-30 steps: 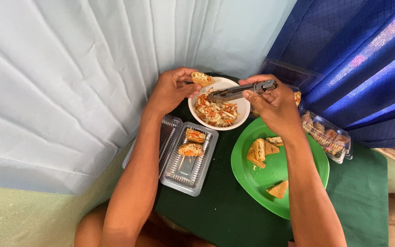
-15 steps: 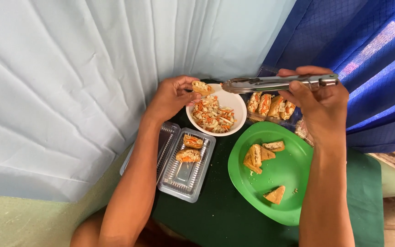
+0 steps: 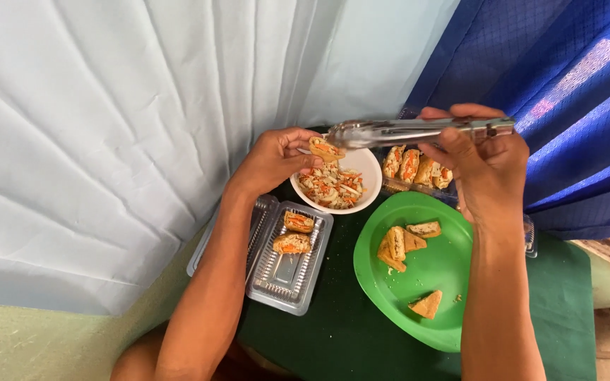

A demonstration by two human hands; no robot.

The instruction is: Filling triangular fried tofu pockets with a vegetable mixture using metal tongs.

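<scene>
My left hand [image 3: 271, 161] holds a stuffed fried tofu piece [image 3: 325, 149] over the rim of a white bowl [image 3: 371, 171] filled with shredded vegetable filling [image 3: 331, 187]. My right hand [image 3: 483, 164] grips metal tongs [image 3: 404, 131], held level above the bowl with the tips pointing left, close to the tofu piece. Below the left hand lies a clear plastic box [image 3: 287, 271] with two stuffed pieces [image 3: 294, 233] inside. A green plate [image 3: 443, 281] under the right forearm carries several plain fried tofu pieces [image 3: 398, 244].
A second clear tray with several stuffed pieces [image 3: 415, 167] sits behind the green plate, partly hidden by my right hand. All stand on a dark green cloth [image 3: 340, 331]. Pale blue fabric [image 3: 107, 127] hangs at left, dark blue fabric [image 3: 566, 85] at right.
My right hand lifted the tongs from over the bowl and swung them up and to the right. The left hand kept the stuffed piece at the bowl's rim.
</scene>
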